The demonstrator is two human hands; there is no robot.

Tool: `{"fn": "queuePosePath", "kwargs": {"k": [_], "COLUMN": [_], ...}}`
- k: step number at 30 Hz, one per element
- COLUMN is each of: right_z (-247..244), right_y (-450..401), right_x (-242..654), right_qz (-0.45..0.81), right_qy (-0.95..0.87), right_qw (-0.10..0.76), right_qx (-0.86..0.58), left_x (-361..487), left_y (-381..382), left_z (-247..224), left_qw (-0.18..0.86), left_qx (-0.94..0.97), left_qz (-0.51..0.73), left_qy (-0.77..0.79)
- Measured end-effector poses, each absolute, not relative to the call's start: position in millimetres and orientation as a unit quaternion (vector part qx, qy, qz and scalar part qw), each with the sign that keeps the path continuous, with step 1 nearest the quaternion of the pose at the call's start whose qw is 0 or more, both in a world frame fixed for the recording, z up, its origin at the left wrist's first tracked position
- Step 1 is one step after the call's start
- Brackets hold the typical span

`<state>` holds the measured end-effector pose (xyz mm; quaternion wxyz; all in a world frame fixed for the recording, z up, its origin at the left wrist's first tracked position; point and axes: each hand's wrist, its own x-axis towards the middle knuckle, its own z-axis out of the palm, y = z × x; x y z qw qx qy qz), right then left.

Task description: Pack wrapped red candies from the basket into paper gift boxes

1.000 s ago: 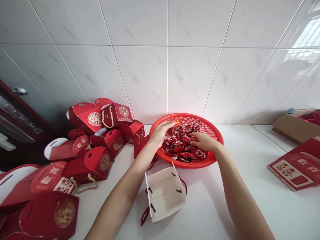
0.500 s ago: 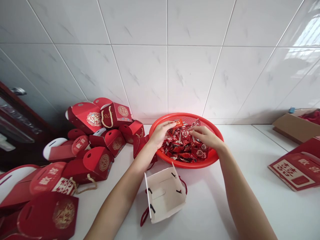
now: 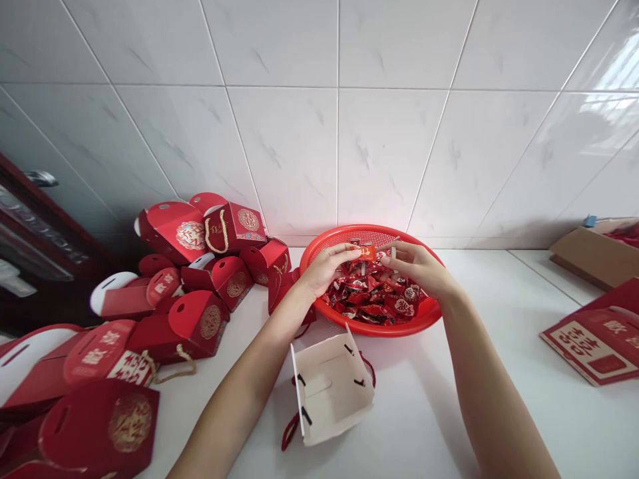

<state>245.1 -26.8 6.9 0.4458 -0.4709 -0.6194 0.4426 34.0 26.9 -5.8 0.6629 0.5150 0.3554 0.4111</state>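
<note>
My left hand [image 3: 329, 267] is over the red plastic basket [image 3: 319, 241], its fingers pinching an orange-red wrapped candy [image 3: 367, 253]. Close by on the right, my right hand [image 3: 418, 266] has its fingertips closed on a wrapped candy [image 3: 393, 253], of which only a pale end shows. Many red wrapped candies [image 3: 369, 299] fill the basket beneath both hands. In front of the basket stands an open gift box [image 3: 332, 392] with a white inside, its red cord handles hanging at the sides.
Several red gift boxes [image 3: 200, 326] with gold prints crowd the left of the white counter [image 3: 479, 346]. A flat red box [image 3: 596, 342] and a brown cardboard carton [image 3: 589, 256] lie at the right. A tiled wall [image 3: 384, 146] rises behind the basket.
The candy in my left hand has shifted right, nearer my right hand. My right hand has lifted slightly off the pile, its fingers now around a candy.
</note>
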Motion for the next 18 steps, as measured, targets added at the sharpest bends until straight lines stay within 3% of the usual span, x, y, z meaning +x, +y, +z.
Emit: {"fn": "queuePosePath", "kwargs": {"k": [10, 18], "right_z": [7.1, 6.8], "right_y": [-25.6, -23.8], "right_x": [241.4, 243.3], "right_qz": [0.360, 0.310], "right_qy": [-0.628, -0.653], "right_qw": [0.510, 0.504], "right_qx": [-0.465, -0.473], "left_x": [36.0, 34.6], "left_y": [23.2, 28.8], "left_z": [-2.1, -3.8], "left_qw": [0.694, 0.724], "left_qx": [0.491, 0.439], "left_qz": [0.431, 0.443], "left_qy": [0.303, 0.295]}}
